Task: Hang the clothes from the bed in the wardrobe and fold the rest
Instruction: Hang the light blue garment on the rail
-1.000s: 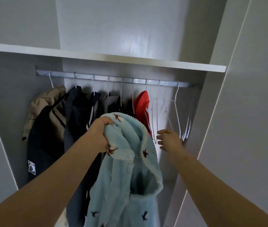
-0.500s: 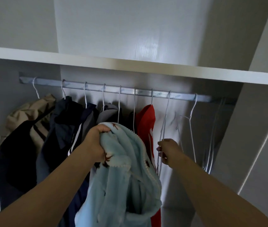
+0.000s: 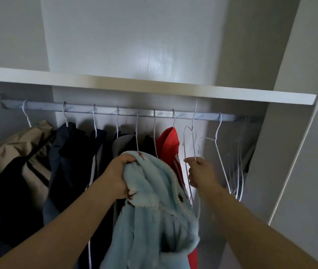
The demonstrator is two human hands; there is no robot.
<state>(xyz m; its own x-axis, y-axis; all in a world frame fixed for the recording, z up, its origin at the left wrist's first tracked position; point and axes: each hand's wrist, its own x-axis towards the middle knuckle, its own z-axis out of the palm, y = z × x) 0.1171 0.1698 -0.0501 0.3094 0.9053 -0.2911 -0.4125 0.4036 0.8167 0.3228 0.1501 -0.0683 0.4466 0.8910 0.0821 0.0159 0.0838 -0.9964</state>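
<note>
A fluffy light-blue garment (image 3: 150,210) with small brown figures hangs bunched from my left hand (image 3: 118,174), which grips it near its top edge in front of the hanging clothes. My right hand (image 3: 200,174) pinches an empty white wire hanger (image 3: 190,144) just right of a red garment (image 3: 168,146). The hanger's hook stands above the silver wardrobe rail (image 3: 129,112), lifted clear of it.
The rail carries a beige-and-black jacket (image 3: 16,162), several dark garments (image 3: 72,152) and more empty white hangers (image 3: 222,152) at the right end. A white shelf (image 3: 154,88) runs just above the rail. A wardrobe side panel (image 3: 297,152) closes the right.
My right hand reached to the empty hanger, took hold of it and raised it so its hook rose above the rail. My left hand kept holding the blue garment.
</note>
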